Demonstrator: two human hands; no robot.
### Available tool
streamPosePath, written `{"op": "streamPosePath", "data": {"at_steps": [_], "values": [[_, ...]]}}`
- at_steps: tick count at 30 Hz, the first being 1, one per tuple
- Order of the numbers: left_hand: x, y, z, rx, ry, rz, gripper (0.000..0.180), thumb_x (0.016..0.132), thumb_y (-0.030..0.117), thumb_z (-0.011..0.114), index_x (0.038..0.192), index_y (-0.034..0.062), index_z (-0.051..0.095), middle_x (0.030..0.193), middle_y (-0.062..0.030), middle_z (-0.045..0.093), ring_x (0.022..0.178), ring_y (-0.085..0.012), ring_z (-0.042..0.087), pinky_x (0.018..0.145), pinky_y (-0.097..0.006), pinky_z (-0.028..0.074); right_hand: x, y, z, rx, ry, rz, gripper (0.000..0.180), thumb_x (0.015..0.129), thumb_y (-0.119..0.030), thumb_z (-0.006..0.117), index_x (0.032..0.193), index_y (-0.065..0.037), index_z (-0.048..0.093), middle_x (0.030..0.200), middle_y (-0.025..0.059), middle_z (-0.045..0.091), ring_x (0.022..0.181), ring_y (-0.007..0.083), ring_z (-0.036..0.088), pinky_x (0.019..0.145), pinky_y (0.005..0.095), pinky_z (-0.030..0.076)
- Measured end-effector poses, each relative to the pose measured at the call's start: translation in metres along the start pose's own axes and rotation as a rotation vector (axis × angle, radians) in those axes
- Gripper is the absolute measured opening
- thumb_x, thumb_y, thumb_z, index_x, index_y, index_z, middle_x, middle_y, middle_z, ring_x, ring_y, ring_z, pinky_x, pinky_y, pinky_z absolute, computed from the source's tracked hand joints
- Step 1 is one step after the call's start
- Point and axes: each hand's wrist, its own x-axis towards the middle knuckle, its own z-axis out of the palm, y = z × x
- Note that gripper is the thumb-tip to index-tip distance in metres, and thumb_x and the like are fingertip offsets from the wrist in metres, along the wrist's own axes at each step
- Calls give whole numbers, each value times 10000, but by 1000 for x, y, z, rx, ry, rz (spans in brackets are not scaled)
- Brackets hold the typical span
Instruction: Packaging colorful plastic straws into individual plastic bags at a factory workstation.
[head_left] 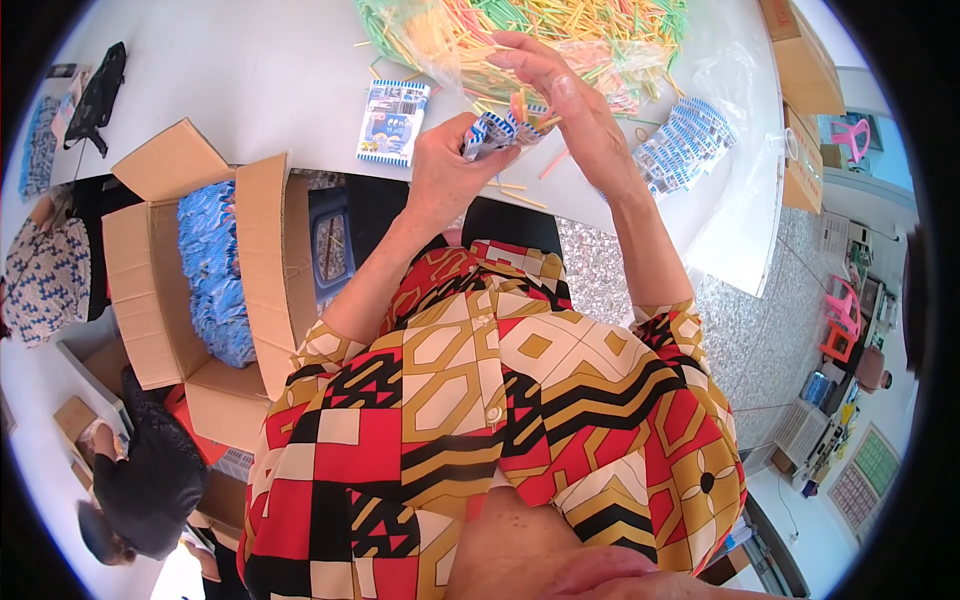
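My left hand (440, 170) grips a small blue-and-white packet (486, 136) whose mouth faces up and to the right. Pink and yellow thin sticks (519, 104) poke out of that mouth. Beside it my right hand (592, 120) is raised with fingers stretched and thumb apart, nothing visible between them; whether it touches the sticks I cannot tell. Beyond both hands lies a big heap of green, yellow and pink sticks (590, 30) on clear plastic. A flat printed packet (392, 125) rests left of my hands. Fanned-out blue-and-white packets (685, 145) lie to the right.
The white table (250, 80) has loose sticks near its front edge. An open cardboard box (265, 270) full of blue packets (212, 280) stands at my left. A black bag-like item (95, 100) lies far left. Other people (150, 480) sit at the left; cartons (803, 60) stand right.
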Motion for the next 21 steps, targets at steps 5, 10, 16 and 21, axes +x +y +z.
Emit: {"op": "streamPosePath", "data": {"at_steps": [5, 10, 16, 21], "values": [[-1, 7, 1, 82, 10, 8, 173, 726, 119, 737, 794, 2, 631, 603, -15, 565, 553, -66, 461, 502, -244, 383, -2, -3, 0, -43, -43, 104, 503, 965, -420, 272, 1238, -83, 526, 1387, 108, 379, 1253, 241, 397, 1033, 355, 300], [-2, 6, -3, 162, 64, 91, 168, 721, 101, 738, 810, 7, 632, 615, -20, 574, 550, -61, 455, 498, -249, 388, -7, -5, 3, 44, -54, 283, 489, 966, -415, 290, 1256, -87, 507, 1354, 93, 411, 1144, 203, 472, 983, 327, 350], [0, -12, -31, -55, 98, 0, 216, 752, 86, 726, 926, -24, 661, 778, 6, 661, 677, -20, 546, 583, -199, 454, -42, 33, -6, -299, -233, 420, 287, 892, -194, 559, 1163, -101, 545, 898, 19, 597, 770, 113, 548, 714, 287, 462], [6, -10, -37, -28, 115, 34, 222, 750, 87, 728, 918, -39, 657, 777, -14, 666, 671, -23, 549, 590, -201, 459, -77, 47, 28, -586, -317, 253, 274, 767, -99, 651, 1011, -70, 530, 996, 130, 537, 831, 363, 579, 692, 417, 478]]}}
